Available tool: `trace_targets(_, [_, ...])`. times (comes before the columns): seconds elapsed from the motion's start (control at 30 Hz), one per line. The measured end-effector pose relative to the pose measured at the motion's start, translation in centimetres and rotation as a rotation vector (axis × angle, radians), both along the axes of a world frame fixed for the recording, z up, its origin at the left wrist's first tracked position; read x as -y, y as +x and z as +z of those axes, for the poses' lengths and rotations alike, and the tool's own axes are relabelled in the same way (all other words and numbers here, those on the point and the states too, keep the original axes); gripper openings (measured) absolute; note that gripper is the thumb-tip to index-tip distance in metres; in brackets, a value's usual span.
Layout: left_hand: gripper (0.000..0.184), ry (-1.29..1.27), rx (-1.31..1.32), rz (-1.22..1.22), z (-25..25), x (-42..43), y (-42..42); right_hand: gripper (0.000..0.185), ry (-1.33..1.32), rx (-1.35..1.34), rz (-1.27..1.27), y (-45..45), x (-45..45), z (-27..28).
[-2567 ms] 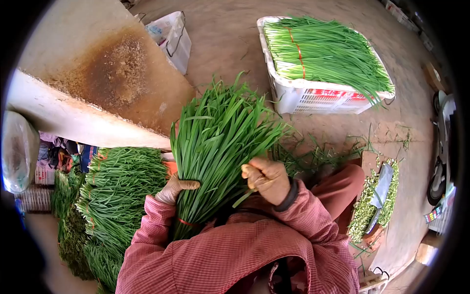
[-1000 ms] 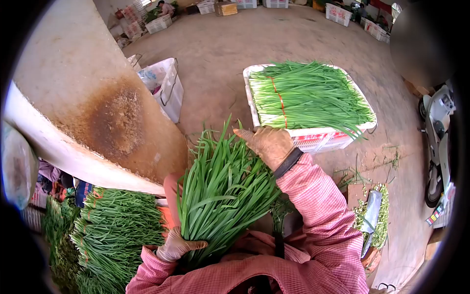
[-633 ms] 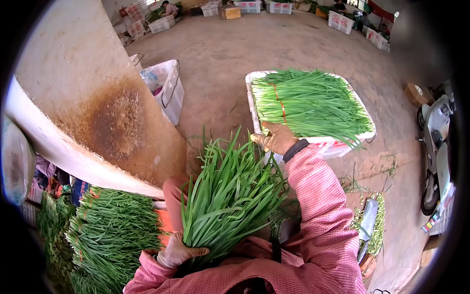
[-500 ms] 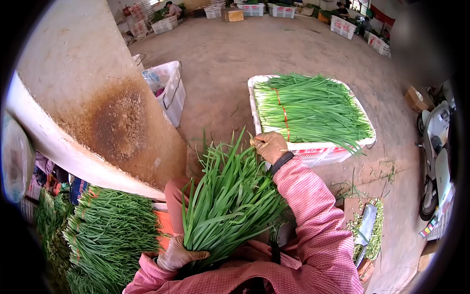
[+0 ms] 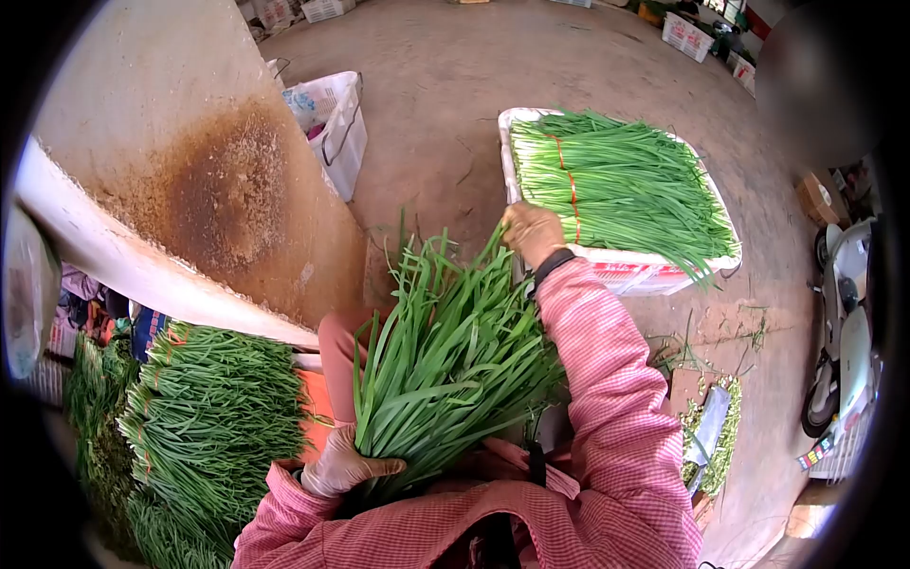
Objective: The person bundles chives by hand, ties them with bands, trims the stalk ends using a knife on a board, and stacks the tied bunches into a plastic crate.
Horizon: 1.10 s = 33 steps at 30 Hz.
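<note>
A big loose bunch of garlic chives lies across my lap, its long flat green leaves fanning forward. My left hand, in a thin glove, is closed around the near left side of the bunch, thumb across the leaves. At the far right edge of the bunch, my gloved right hand is closed with fingertips pinching some leaf ends. Just beyond that hand stands a white plastic crate filled with neat chives tied with red bands.
Left of me, banded chive bundles are piled beside a stained pillar. Another white crate stands behind it. At right, a knife lies among chopped trimmings, with a scooter farther out.
The view has tipped downward, so the far crates and people have mostly left the top. My right hand has moved slightly forward with the leaf ends; my left hand keeps its grip.
</note>
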<state>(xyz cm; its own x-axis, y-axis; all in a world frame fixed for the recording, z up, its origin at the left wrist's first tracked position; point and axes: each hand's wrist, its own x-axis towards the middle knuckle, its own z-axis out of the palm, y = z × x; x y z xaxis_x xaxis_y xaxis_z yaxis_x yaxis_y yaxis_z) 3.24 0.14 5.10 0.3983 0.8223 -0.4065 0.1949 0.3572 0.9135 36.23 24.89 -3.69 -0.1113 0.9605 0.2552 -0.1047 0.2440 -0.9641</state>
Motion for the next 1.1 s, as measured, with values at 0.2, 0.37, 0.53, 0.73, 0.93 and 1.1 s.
trace_targets(0.2, [0.06,-0.066,0.046,0.031,-0.8,-0.5,-0.2,0.009,0.003,0.357,-0.265,-1.7,11.9,9.1])
trace_targets(0.37, [0.058,-0.002,0.008,-0.017,-1.4,-0.5,-0.5,0.025,0.108,0.82,-0.15,-7.1,16.8,8.0])
trace_targets(0.53, [0.057,0.013,-0.01,-0.019,-0.4,0.0,-0.7,0.026,0.036,-0.15,-0.427,-2.8,12.9,6.0])
trace_targets(0.73, [0.057,0.014,0.008,-0.016,-1.4,-0.1,-0.7,0.051,0.095,0.595,-0.312,-0.3,14.9,12.3])
trace_targets(0.93, [0.058,-0.025,0.001,-0.005,0.1,0.0,0.0,0.03,0.415,1.251,-0.171,-3.1,12.7,10.6])
trace_targets(1.1, [0.06,-0.004,0.045,0.009,-0.2,-0.7,-0.8,0.008,0.276,1.158,-0.819,0.9,11.1,9.4])
